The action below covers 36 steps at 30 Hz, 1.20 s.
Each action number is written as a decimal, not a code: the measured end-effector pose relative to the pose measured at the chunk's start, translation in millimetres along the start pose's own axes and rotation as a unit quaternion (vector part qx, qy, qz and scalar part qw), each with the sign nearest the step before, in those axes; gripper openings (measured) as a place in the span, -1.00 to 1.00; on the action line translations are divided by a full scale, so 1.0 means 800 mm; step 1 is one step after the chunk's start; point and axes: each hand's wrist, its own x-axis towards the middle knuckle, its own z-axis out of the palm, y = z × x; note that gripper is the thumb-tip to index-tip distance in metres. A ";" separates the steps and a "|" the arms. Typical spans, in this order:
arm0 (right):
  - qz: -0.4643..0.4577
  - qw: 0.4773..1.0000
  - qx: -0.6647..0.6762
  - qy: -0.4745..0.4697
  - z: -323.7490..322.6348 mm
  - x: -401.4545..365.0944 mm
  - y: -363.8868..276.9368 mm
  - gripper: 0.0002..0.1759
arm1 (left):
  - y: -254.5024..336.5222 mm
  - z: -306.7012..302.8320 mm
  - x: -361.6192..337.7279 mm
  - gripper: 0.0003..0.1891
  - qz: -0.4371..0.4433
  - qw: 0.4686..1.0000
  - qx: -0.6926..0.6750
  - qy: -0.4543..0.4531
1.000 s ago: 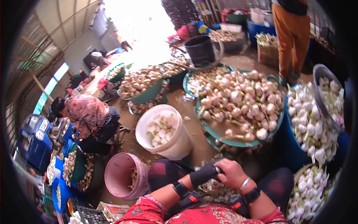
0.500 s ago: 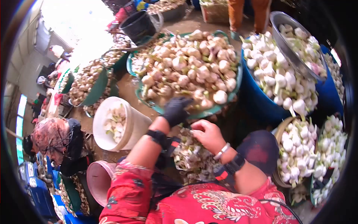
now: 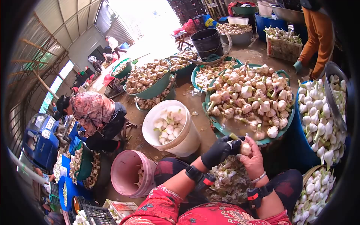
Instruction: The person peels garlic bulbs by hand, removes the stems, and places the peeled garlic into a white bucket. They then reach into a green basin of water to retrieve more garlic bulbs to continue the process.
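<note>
My left hand (image 3: 218, 152), in a black glove, is closed at the stem side of a garlic bulb (image 3: 245, 148). Bare and curled round the same bulb from the right is my right hand (image 3: 253, 159). Both hands meet above a heap of loose garlic skins (image 3: 228, 180) between my knees. Just beyond them stands a green tub (image 3: 216, 125) piled with unpeeled garlic bulbs (image 3: 258, 98). To the left, a white bucket (image 3: 193, 138) holds pale, cleaned bulbs (image 3: 169, 129).
A pink bucket (image 3: 129, 174) stands at lower left, near a crouching person (image 3: 95, 112). A blue barrel (image 3: 302, 129) of white garlic is at right. Behind are a black bucket (image 3: 207, 43), green tubs (image 3: 152, 90) and a standing person's legs (image 3: 317, 39).
The view has swung left and up. My left hand has come back from the tub's edge to my right hand, and a bulb now shows between them.
</note>
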 end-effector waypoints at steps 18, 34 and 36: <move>0.012 0.998 -0.060 0.027 0.010 -0.027 -0.015 -0.31 | 0.012 0.020 -0.049 -0.67 0.041 0.994 0.106 -0.001; 0.105 0.991 0.078 -0.042 0.003 -0.026 -0.009 -0.58 | -0.011 -0.003 -0.045 -0.75 0.076 0.979 0.183 0.053; 0.231 0.958 0.138 -0.096 0.001 -0.019 -0.026 -0.57 | -0.013 -0.008 -0.045 -0.75 0.111 0.937 0.322 0.071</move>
